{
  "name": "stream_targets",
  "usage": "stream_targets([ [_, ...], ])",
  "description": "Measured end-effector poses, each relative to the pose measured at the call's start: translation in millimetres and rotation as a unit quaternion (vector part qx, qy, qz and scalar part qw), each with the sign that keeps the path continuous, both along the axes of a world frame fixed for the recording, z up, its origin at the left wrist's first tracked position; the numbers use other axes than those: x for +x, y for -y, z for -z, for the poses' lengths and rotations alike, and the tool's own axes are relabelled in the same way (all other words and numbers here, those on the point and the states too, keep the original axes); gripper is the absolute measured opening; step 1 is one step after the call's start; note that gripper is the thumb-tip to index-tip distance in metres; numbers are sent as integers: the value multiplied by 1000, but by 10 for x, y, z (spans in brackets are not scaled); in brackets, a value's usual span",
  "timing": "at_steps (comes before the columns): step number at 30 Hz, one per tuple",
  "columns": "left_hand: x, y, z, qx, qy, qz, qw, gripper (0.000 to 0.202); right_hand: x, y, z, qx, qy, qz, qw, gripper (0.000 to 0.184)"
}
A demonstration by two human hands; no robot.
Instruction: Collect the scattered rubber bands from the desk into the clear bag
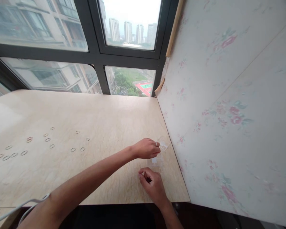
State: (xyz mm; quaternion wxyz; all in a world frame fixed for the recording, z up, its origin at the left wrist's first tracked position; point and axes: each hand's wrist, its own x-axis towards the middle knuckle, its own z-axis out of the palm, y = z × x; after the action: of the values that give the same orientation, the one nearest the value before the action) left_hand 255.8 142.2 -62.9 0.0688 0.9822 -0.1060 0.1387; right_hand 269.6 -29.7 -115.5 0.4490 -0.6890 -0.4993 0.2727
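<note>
My left hand [147,148] reaches across to the right, knuckles up, a ring on one finger. Its fingers are curled together over the edge of a small clear plastic container [154,161], and what they hold, if anything, is hidden. Just beyond the fingertips lies a clear plastic bag [164,146]. Nearer to me, my right hand [154,184] is closed in a pinch, thumb against forefinger, beside the container; nothing I can name shows between the fingertips.
Several thin rings, such as a reddish one [30,139] and a dark one [24,153], lie scattered on the left of the marbled surface [105,124]. A flowered wall [219,127] bounds it on the right, windows at the back. A white cable [30,201] runs by my left arm.
</note>
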Motion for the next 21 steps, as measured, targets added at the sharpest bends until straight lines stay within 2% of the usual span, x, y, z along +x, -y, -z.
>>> stream_targets([
  [6,-32,-19,57,-20,2,0,1000,17,-2,0,2,2,2,3,1000,18],
  [11,-195,-102,49,-61,6,-55,997,19,1,9,25,-7,5,6,1000,20],
  [15,-467,-171,133,-122,26,-139,982,21,-4,13,19,-14,21,7,1000,24],
  [21,-1091,-175,404,-213,60,-256,941,21,-3,36,57,-12,48,12,999,29],
])
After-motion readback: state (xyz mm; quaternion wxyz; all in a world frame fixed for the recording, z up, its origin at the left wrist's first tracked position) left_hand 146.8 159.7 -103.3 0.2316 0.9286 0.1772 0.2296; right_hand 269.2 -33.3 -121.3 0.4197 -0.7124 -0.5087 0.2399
